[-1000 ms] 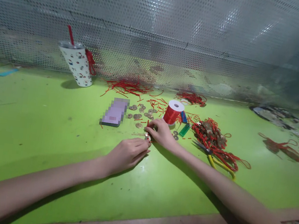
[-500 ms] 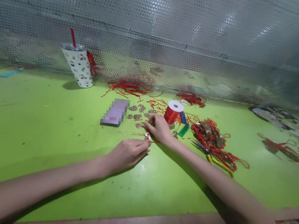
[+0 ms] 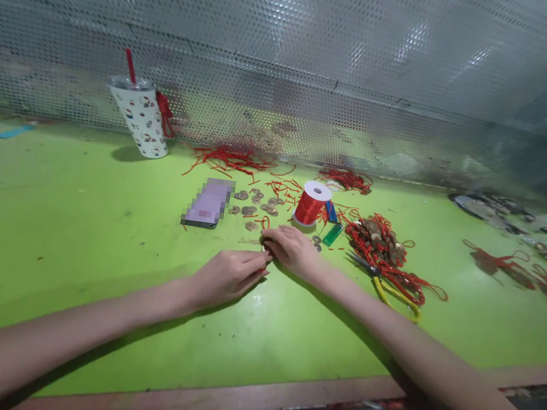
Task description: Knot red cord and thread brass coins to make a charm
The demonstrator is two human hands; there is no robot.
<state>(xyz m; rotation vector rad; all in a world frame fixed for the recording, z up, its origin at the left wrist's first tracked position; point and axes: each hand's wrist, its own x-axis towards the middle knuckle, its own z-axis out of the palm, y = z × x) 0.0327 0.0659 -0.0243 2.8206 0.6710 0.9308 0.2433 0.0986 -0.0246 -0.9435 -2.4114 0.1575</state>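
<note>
My left hand (image 3: 228,276) is closed in a pinch on a coin threaded with red cord, now almost wholly hidden by the fingers. My right hand (image 3: 297,252) meets it from the other side, fingers closed on the same work. A loop of red cord (image 3: 265,221) sticks up just beyond the right fingertips. Behind my hands lie several loose brass coins (image 3: 248,210) in small groups. A spool of red cord (image 3: 310,206) stands upright behind my right hand.
A phone (image 3: 208,203) lies left of the coins. To the right are a green lighter (image 3: 333,235), a blue lighter (image 3: 332,211), a heap of corded coins (image 3: 377,239) and yellow-handled scissors (image 3: 395,296). A tumbler with a straw (image 3: 141,120) stands by the perforated screen (image 3: 272,63).
My right hand has come down and closer to the left, covering the coin that showed between them. A red loop now shows past its fingertips. The whole view has shifted slightly.
</note>
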